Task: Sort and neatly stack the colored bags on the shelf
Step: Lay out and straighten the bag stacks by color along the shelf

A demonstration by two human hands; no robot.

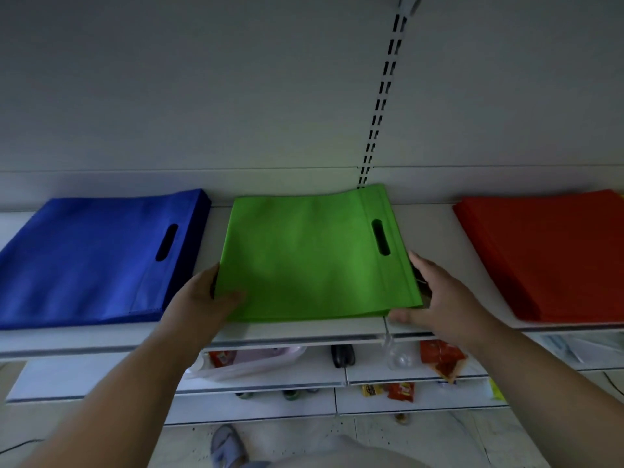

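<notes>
The back wall [202,96] fills the upper half of the view, pale and plain, with a slotted upright [383,96] running down it to the shelf [304,332]. Three piles lie flat on that shelf, well apart from one another. The blue bags [87,261] sit at the left, their handle slot toward the middle. The red bags [553,255] sit at the right, partly cut off by the frame edge. Between them, the green bags [310,258] lie with the handle slot on the right side and the far right corner up against the foot of the upright.

Both arms reach in from below to the green pile. The left hand [206,298] holds its near left corner, thumb lying on top of the fabric and fingers out of sight along the side edge. The right hand [439,298] is at the near right corner, thumb at the front edge and fingers curled round the side of the pile, tips hidden.

Lower shelves [270,383] hold snack packets [442,359] and a white plastic bag [243,363]; smaller details there are too dim to tell. A grey slipper [226,444] shows on the floor
</notes>
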